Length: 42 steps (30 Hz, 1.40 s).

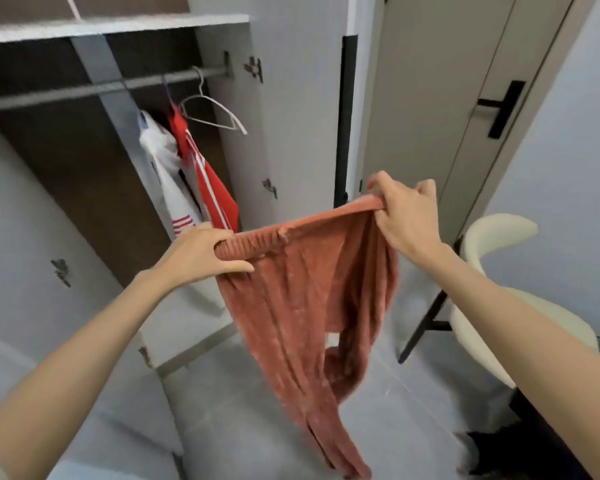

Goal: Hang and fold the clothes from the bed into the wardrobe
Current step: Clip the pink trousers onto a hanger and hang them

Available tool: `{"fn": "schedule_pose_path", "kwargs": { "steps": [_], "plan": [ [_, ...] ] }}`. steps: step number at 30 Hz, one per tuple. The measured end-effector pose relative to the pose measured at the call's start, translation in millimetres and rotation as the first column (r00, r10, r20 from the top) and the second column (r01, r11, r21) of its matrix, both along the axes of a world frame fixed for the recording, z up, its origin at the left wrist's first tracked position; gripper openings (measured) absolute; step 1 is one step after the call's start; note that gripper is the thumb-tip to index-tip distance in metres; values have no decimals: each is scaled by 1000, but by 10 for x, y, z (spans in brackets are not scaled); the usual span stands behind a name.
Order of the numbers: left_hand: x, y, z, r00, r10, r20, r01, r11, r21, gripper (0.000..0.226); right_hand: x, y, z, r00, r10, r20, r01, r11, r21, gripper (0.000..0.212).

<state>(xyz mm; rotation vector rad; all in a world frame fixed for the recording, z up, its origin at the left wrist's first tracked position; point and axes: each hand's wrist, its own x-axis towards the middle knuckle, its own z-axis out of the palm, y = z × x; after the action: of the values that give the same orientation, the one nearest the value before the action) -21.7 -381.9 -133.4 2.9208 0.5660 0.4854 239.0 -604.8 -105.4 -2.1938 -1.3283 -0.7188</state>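
Right hand: seen from the back, fingertips lost behind the waistband of the trousers. Left hand: palm side hidden. Well below the fingers, trouser hems blurred at the bottom edge. Dark object below the right fingers: unidentifiable. Chair beside them partly covered by the forearm.

Beige door w/ black handle, cream chair, grey floor.

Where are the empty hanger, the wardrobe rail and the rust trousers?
empty hanger (239, 127): head view, right end of its wire frame.
wardrobe rail (42, 97): head view, bare stretch toward its left end.
rust trousers (302, 289): head view, upper leg fabric below the waistband.
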Motion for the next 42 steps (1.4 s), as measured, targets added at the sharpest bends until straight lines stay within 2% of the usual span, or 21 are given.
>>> {"fn": "schedule_pose_path", "kwargs": {
  "steps": [2,4,5,7,10,12,14,16,18,20,23,25,27,33,38,42],
  "plan": [
    [-72,132,91,999,-45,-22,48,990,129,48,-34,146,92,996,12,92,-10,1000,-23,39],
    [-237,330,165,996,-30,-83,52,960,276,42,-127,385,133,982,46,185,-19,989,-145,34],
    [-299,415,173,986,21,-168,39,938,345,38,-166,481,132,972,74,224,-21,973,-230,31],
    [-393,535,123,911,164,-379,36,883,468,36,-227,626,79,934,175,313,-51,929,-367,28],
    [-552,592,-61,817,270,-510,38,857,514,37,-306,744,-17,819,332,468,-78,873,-482,32],
    [-647,610,-199,816,365,-448,-15,789,615,33,-348,825,-99,790,368,490,-26,820,-572,35],
    [-691,613,-226,856,437,-276,-156,728,667,16,-378,914,-187,845,347,406,-9,769,-639,38],
    [-698,659,-209,837,520,-170,-334,731,595,6,-431,992,-225,901,280,333,15,745,-667,36],
    [-695,761,-221,801,581,-144,-432,729,531,12,-503,1075,-237,923,227,312,63,710,-702,34],
    [-683,859,-201,803,590,-81,-481,723,496,22,-554,1164,-256,929,207,307,89,680,-727,35],
    [-619,998,-167,810,585,-34,-502,722,475,53,-570,1291,-253,941,113,320,148,713,-685,52],
    [-559,1084,-146,821,571,1,-499,717,487,60,-527,1374,-228,947,35,319,175,775,-607,62],
    [-500,1166,-118,818,575,-3,-493,705,510,57,-445,1477,-204,946,-9,323,197,808,-556,60],
    [-234,1494,-62,780,622,-66,-505,688,520,36,-162,1958,-237,959,-87,270,225,812,-538,40],
    [53,1856,-89,741,662,-114,-515,669,536,38,102,2511,-302,970,-34,243,186,748,-637,14],
    [267,2151,11,750,656,-87,-510,656,556,34,359,3009,-271,969,29,244,143,741,-655,25]
  ]
}}
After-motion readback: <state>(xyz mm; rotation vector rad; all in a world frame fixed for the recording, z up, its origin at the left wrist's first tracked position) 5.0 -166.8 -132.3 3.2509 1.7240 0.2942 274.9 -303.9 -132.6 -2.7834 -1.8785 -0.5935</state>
